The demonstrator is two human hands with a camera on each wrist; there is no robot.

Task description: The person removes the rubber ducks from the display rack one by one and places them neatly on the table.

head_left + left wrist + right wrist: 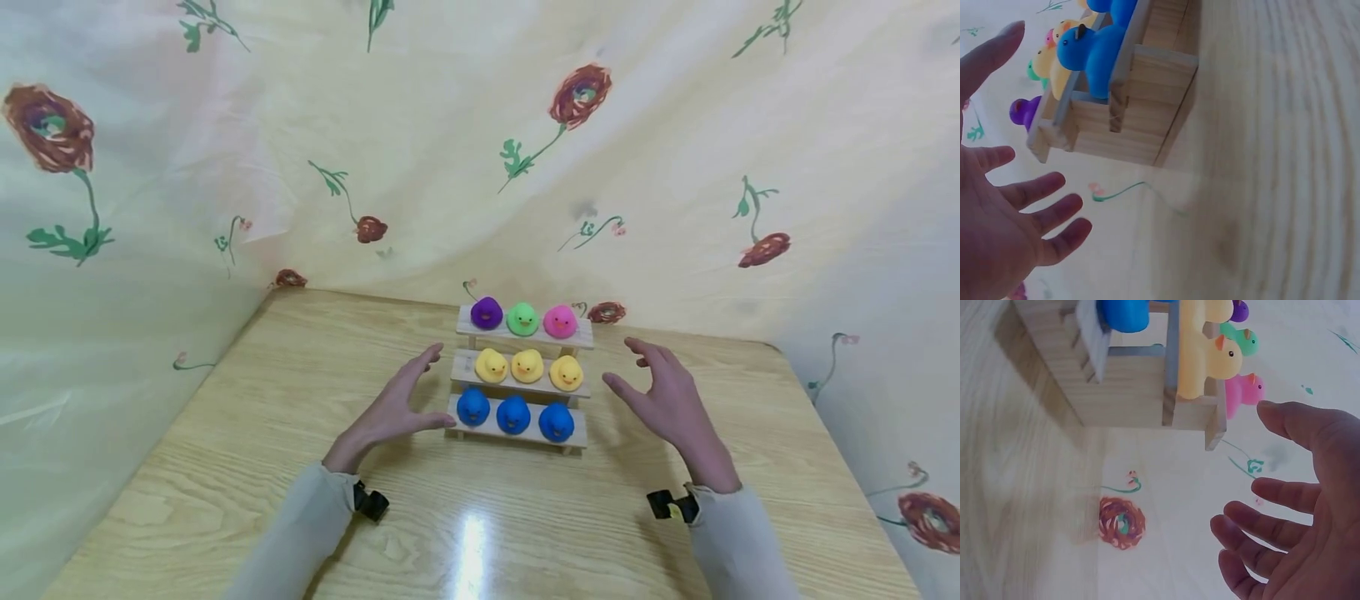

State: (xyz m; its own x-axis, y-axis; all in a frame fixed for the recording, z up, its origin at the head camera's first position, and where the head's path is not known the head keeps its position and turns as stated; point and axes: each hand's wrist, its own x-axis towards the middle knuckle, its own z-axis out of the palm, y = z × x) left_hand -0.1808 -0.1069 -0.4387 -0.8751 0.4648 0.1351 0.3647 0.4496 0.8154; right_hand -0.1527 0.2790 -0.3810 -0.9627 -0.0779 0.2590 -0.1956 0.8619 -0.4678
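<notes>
The stand (467,367) sits on the worktop (300,358) between two hands, its long axis running left to right, roughly parallel to the worktop's back edge.

At the left, the left hand (393,410) holds nothing: its fingers are spread and its palm faces the stand, which lies to its right. This hand looks the nearer one. Its thumb tip comes up to the left end of the lowest tier; whether it touches is hard to tell.

On the stand, the top tier bears, left to right, a purple duck (487,313), a green duck (522,319) and a pink duck (560,322); below come three yellow ducks (527,366), then three blue ducks (513,415). The leftmost blue one seems the likeliest obstacle for the left thumb, the rightmost yellow one for the right.

At the right, the right hand (667,400) is also without a load, thumb apart from loosely bent fingers. The stand lies to its left, across a small gap. Flowered cloth (435,167) hangs behind the worktop and at both sides.
</notes>
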